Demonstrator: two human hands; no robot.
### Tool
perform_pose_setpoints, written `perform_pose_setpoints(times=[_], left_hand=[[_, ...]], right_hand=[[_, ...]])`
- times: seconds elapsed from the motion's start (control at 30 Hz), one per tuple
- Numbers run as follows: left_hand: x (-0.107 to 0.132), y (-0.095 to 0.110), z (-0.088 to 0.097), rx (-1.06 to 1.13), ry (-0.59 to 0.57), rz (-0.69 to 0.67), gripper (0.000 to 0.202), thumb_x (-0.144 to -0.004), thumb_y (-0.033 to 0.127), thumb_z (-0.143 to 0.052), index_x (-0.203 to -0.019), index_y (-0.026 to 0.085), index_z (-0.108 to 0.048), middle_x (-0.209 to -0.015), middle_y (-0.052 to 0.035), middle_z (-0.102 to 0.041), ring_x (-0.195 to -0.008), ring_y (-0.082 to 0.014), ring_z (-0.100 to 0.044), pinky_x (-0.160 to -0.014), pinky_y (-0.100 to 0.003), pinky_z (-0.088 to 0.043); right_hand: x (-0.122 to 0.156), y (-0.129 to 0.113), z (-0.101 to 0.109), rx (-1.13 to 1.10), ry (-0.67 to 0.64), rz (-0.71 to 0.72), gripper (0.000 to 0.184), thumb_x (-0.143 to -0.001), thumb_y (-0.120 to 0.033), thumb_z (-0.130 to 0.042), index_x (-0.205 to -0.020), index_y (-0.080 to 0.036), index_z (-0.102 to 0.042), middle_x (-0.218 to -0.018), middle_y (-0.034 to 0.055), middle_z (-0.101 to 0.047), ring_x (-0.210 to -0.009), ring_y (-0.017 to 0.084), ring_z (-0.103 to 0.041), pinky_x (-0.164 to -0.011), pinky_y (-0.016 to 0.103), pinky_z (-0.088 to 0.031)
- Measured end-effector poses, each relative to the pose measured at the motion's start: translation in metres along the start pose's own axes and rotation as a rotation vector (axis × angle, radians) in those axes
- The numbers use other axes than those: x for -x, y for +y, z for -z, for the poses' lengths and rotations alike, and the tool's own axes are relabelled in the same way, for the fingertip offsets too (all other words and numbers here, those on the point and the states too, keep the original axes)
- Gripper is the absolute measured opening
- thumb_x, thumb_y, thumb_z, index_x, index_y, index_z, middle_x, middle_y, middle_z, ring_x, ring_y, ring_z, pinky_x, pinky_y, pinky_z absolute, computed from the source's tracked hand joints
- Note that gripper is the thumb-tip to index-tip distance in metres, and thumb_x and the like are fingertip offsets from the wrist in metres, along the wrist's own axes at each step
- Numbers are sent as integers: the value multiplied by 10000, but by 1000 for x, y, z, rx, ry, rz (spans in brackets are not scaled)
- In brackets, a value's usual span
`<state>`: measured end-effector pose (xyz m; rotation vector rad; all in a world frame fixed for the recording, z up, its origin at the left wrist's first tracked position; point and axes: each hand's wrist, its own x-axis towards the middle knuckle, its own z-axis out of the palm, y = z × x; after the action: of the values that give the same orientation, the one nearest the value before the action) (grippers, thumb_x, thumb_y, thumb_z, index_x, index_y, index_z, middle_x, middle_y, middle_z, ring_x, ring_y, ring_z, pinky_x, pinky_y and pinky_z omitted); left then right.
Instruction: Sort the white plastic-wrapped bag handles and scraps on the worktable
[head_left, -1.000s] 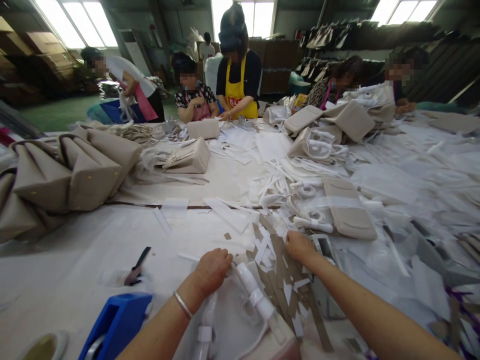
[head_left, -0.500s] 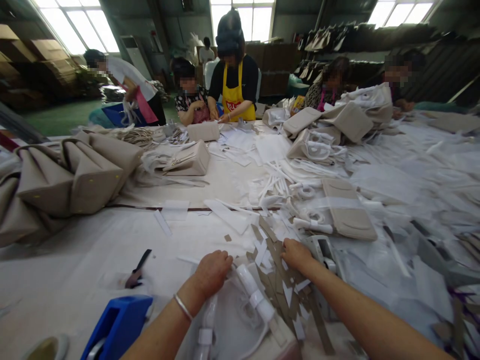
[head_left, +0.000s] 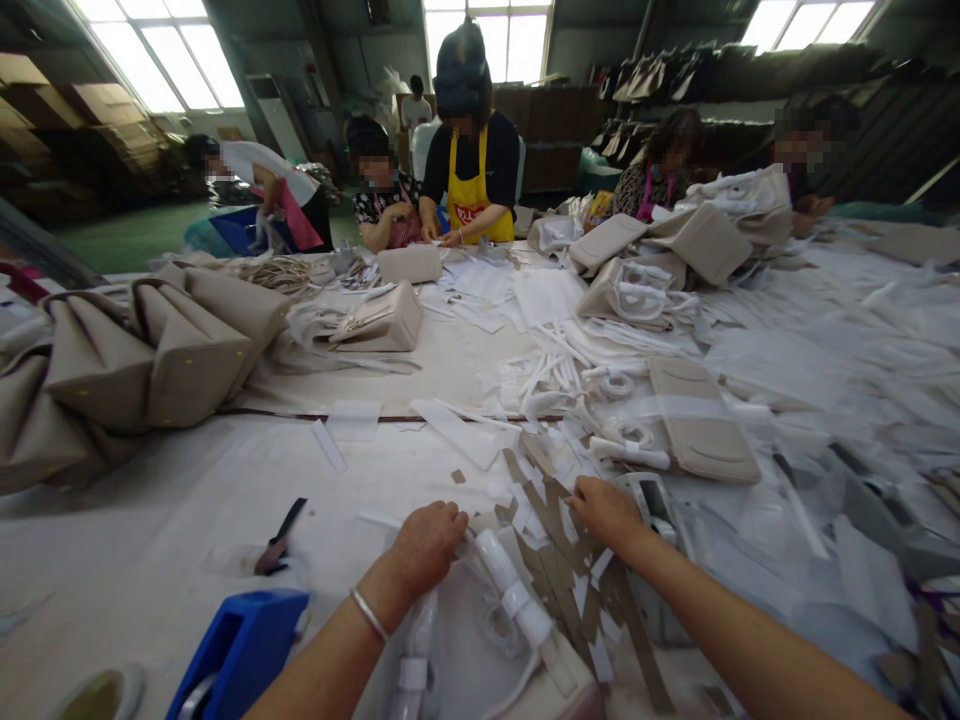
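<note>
My left hand [head_left: 426, 545] is curled shut on the top edge of a bag wrapped in white film [head_left: 480, 650], right beside its wrapped handle [head_left: 514, 590]. My right hand [head_left: 609, 512] lies palm down on a heap of brown and white paper strips [head_left: 559, 540], fingers bent into the strips; whether it grips one is hidden. A silver bangle circles my left wrist.
A blue tape dispenser [head_left: 236, 655] stands near left, small black snips [head_left: 279, 538] beyond it. Beige handbags [head_left: 150, 350] pile at the left, a flat beige bag [head_left: 701, 420] lies right. White wrapping scraps cover the table [head_left: 187, 480]. Several people work at the far side.
My right hand slid slightly toward me and to the right over the strips. My left hand stayed in place on the wrapped bag.
</note>
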<state>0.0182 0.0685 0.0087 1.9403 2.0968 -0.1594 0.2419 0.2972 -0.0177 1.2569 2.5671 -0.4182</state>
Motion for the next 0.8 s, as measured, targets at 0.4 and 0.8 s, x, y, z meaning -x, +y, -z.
perform_pose_setpoints(times=[0.4,0.8], left_hand=[[1,-1,-1,-2,9,-5,235,-740,76,-507,-938,202,-511,-969,-65,-585,-904,-240,-548,-754,-369,-478],[-1,1,2,5,-30,17,215,-758,97,-505,-945,202,-511,-981,-63,-581,-917,-232,-540,-769,-365,-480]], right_hand=[[-58,-24,-12,-145,49,-36,243,-801,-191,-559,-1017,-145,-658,-1024,145,-686,-972,267,-621,-786,321,-427],[-67,-12,-11,-85,58,4,199,-856,-222,-521,-887,-172,-711,-967,121,-702,-930,232,-632,-786,295,-420]])
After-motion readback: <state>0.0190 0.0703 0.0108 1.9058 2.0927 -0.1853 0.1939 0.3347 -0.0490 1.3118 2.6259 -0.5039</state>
